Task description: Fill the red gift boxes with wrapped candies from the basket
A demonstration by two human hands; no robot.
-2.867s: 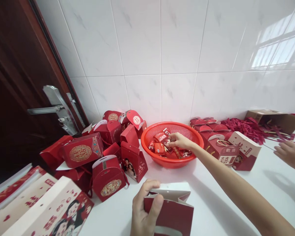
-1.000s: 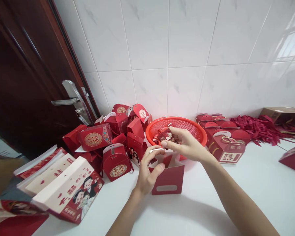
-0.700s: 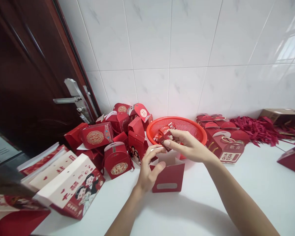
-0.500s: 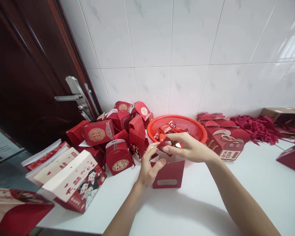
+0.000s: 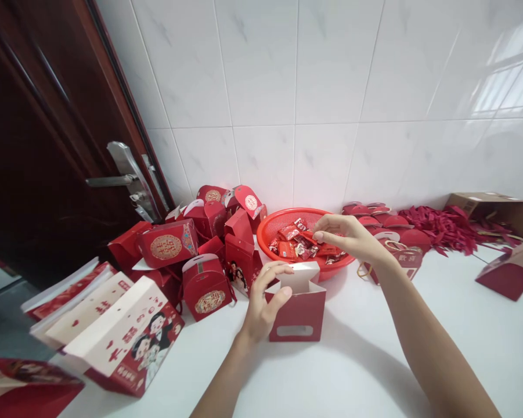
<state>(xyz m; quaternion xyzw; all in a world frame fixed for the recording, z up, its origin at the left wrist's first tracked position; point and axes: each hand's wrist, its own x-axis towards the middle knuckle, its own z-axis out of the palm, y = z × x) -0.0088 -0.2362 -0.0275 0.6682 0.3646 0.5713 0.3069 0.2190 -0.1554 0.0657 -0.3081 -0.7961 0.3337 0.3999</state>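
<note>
Right now, an open red box [image 5: 296, 313] stands low in the centre of the frame, steadied by the left of the two hands.

The left hand [image 5: 263, 297] grips its left edge; the right hand [image 5: 350, 237] hovers over the red basket [image 5: 275, 222] just behind, fingers curled above shiny packets [image 5: 288, 251], though I can't tell whether it pinches one. Red boxes [image 5: 168, 247] lie heaped left of centre, pale-topped cartons [image 5: 126, 339] at the lower left of the desk [image 5: 187, 377], and crimson strips [image 5: 444, 229] at the right.

Red basket [image 5: 276, 223], marbled white wall [image 5: 261, 69]
</note>
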